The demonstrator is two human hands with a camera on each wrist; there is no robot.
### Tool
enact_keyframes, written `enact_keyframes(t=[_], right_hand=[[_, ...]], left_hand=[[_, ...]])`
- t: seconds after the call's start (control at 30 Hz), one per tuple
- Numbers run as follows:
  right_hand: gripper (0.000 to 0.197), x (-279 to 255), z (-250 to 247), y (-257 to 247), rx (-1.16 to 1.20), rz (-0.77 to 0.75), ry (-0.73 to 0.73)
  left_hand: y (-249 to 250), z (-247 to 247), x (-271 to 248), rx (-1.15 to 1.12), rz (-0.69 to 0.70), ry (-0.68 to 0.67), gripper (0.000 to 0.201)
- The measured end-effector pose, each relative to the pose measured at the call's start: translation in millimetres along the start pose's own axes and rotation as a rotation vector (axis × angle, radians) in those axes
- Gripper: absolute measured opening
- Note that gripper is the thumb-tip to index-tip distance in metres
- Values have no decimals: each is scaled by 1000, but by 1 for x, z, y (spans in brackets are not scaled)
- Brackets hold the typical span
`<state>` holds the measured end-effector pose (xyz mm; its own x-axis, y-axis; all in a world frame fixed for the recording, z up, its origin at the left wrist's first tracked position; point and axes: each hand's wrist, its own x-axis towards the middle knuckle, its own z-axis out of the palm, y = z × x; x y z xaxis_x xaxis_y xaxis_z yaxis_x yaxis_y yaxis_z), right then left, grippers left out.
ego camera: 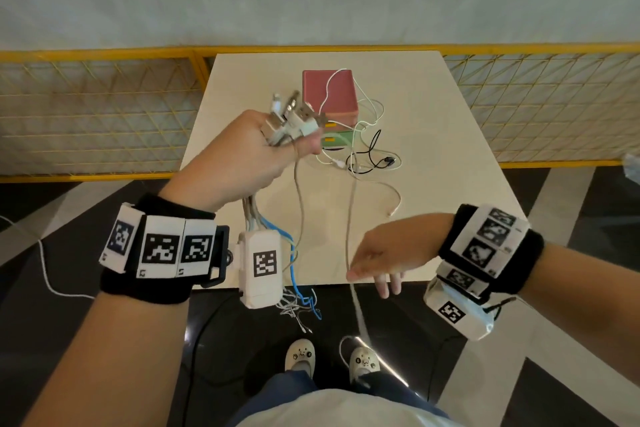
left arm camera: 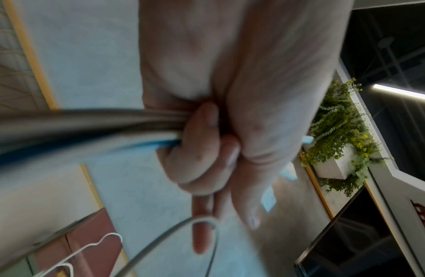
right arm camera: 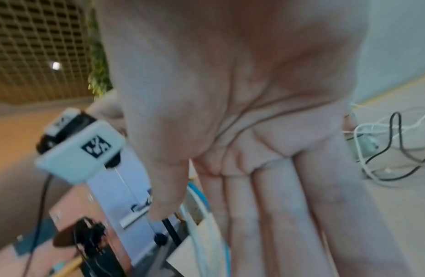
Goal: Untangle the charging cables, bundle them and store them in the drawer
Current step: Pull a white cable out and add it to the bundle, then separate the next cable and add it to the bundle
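Observation:
My left hand (ego camera: 287, 139) is raised over the table and grips a bunch of cable plugs (ego camera: 294, 113). Their white and blue cords (ego camera: 273, 222) hang from under the fist past the table's near edge. In the left wrist view the fist (left arm camera: 206, 159) squeezes the cord bundle (left arm camera: 88, 121), and one grey cable (left arm camera: 159, 241) loops over the outstretched index finger. My right hand (ego camera: 375, 279) hovers open at the near table edge, thumb beside a hanging beige cable (ego camera: 349, 225). Its palm (right arm camera: 265, 131) shows straight fingers. More tangled white and black cables (ego camera: 367, 156) lie before the pink-topped drawer unit (ego camera: 329, 90).
The small beige table (ego camera: 235, 87) stands against a yellow mesh railing (ego camera: 104, 107). A green drawer (ego camera: 341, 140) with a yellow handle shows under the pink top. One white cable drapes over the unit. Dark floor and my shoes (ego camera: 299, 354) lie below.

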<state>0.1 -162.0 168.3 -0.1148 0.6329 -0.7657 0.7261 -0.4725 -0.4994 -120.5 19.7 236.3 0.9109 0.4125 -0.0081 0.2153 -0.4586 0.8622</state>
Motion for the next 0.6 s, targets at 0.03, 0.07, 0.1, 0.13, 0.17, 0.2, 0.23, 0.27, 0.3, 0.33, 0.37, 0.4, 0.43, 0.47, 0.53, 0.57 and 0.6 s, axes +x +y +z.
enact_keyframes(t=[0.03, 0.07, 0.1, 0.13, 0.17, 0.2, 0.23, 0.27, 0.3, 0.33, 0.37, 0.4, 0.43, 0.47, 0.53, 0.57, 0.6], right_hand=[[45, 1, 1, 4, -41, 27, 5], [41, 0, -1, 7, -63, 36, 39], [41, -1, -4, 8, -88, 28, 105], [42, -4, -9, 9, -121, 5, 207], [43, -5, -14, 9, -148, -26, 338], [43, -8, -20, 7, -159, -69, 488], [41, -10, -27, 3, -150, -122, 644], [37, -12, -33, -3, -106, -188, 775], [32, -13, -39, -11, -24, -273, 846], [31, -14, -44, -19, 71, -371, 858], [34, -12, -48, -27, 153, -460, 835], [36, -9, -51, -34, 214, -519, 808], [35, -3, -54, -40, 263, -559, 807], [33, 4, -56, -44, 312, -587, 823], [26, 20, -57, -49, 418, -631, 833], [20, 32, -55, -48, 443, -658, 819], [16, 44, -52, -48, 430, -667, 805]], left_hand=[[0, 1, -1, 52, -19, -31, 37], [0, 2, -1, 74, -20, -47, 40], [0, 4, -1, 64, -11, -51, 37], [1, 5, -1, 27, 6, -50, 34], [3, 7, -1, -28, 37, -46, 36], [5, 10, 1, -72, 73, -32, 41], [8, 13, 3, -91, 104, -15, 47], [12, 15, 5, -73, 139, -1, 50], [15, 18, 8, -42, 164, -1, 50], [17, 22, 11, -12, 179, -6, 48], [19, 25, 15, -16, 180, -20, 46], [19, 28, 19, -18, 188, -35, 45], [19, 31, 22, -9, 207, -33, 45], [17, 33, 26, 12, 220, -10, 44], [15, 33, 33, -2, 212, 65, 48], [14, 32, 35, -35, 202, 123, 51], [15, 29, 38, -73, 202, 197, 54]])
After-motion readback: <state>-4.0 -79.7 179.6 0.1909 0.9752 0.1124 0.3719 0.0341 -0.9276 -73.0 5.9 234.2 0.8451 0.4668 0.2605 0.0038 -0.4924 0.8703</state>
